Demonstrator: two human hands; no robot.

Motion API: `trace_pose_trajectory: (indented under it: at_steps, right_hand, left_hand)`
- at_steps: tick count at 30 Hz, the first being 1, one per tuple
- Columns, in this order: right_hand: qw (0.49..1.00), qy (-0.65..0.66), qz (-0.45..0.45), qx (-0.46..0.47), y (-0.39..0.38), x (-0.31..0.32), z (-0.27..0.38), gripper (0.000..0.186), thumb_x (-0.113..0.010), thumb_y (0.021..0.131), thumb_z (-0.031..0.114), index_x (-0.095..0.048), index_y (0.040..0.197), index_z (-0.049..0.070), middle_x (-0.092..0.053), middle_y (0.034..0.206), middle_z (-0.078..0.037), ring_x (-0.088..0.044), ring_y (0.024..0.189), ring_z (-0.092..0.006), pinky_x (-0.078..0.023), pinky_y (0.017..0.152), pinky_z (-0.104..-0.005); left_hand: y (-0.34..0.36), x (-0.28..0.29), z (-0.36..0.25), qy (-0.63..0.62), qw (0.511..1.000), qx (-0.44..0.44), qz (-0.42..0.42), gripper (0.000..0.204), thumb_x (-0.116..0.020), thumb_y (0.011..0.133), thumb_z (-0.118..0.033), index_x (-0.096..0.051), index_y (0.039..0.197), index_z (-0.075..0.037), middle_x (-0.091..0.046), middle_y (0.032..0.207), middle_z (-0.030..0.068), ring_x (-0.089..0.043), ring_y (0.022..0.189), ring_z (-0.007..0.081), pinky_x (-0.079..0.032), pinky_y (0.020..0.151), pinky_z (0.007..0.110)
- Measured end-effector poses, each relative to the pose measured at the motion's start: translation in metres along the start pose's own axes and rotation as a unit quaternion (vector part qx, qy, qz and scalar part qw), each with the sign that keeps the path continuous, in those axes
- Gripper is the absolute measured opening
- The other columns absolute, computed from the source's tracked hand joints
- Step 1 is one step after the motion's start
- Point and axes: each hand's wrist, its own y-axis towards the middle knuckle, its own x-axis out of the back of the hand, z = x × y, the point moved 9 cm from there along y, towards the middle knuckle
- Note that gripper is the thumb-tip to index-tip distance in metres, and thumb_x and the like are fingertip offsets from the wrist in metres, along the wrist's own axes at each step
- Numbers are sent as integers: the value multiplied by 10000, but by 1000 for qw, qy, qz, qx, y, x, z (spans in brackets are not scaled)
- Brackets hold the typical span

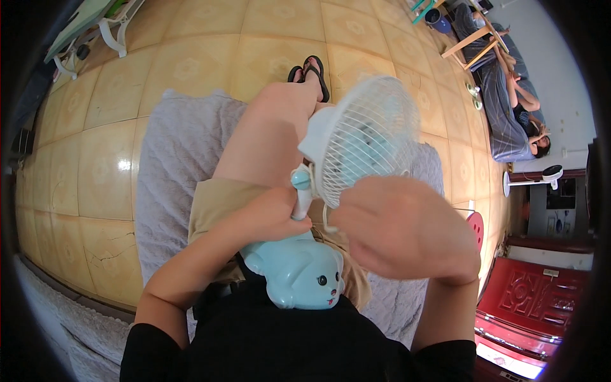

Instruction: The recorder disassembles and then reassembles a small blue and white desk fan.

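Small fan (356, 143) on a blue bear-shaped base (299, 270): left hand (270, 213) clamped on its neck, right hand (404, 226) curled at the grille. Grey blanket (168, 159) covers the yellow tiled floor (95, 146).

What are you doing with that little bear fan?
A person sits with a small fan on their lap. Its light blue bear-shaped base rests against their dark shirt. The left hand grips the fan's neck, and the right hand is at the lower edge of the white wire cage. A grey blanket lies underneath on the tiled floor.
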Motion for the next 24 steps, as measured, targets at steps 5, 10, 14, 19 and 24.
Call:
trace_pose_trajectory:
  at_steps: [5,10,14,19,24]
  right_hand:
    - [980,-195,-11,17,21,29,-19,162,-690,715,89,-659,874,96,-563,747,-45,-575,612,-253,-450,513,-353]
    - [977,-197,-58,-49,26,64,-53,168,-765,779,187,-706,894,79,-605,716,-25,-597,622,-155,-451,531,-293]
    - [980,-64,42,-184,23,81,-104,201,-711,807,205,-724,944,59,-657,744,-87,-607,654,-160,-474,601,-306]
    - [960,90,74,-254,-2,89,-196,195,-683,854,142,-730,1006,28,-710,914,-29,-613,794,-91,-498,721,-258]
    - [900,271,75,-332,-29,3,-274,198,-683,869,121,-719,1018,-4,-701,934,-49,-609,833,-110,-489,772,-260]
  left_hand:
    - [-3,-2,-18,25,1000,11,16,376,-687,793,-317,-637,766,55,-618,739,279,-620,685,410,-483,642,455]
    - [-4,1,-31,64,996,-50,-22,429,-693,788,-316,-623,729,103,-603,681,285,-609,625,423,-487,618,469]
    - [-5,3,-30,76,996,-37,-16,435,-687,791,-327,-626,728,98,-604,685,287,-614,640,425,-490,626,468]
    - [-2,-4,-30,98,993,15,60,446,-659,782,-287,-564,972,104,-643,817,264,-642,790,415,-514,728,472]
    - [0,-2,-32,74,997,-37,4,428,-658,791,-337,-622,756,88,-619,746,276,-625,727,431,-497,692,482]
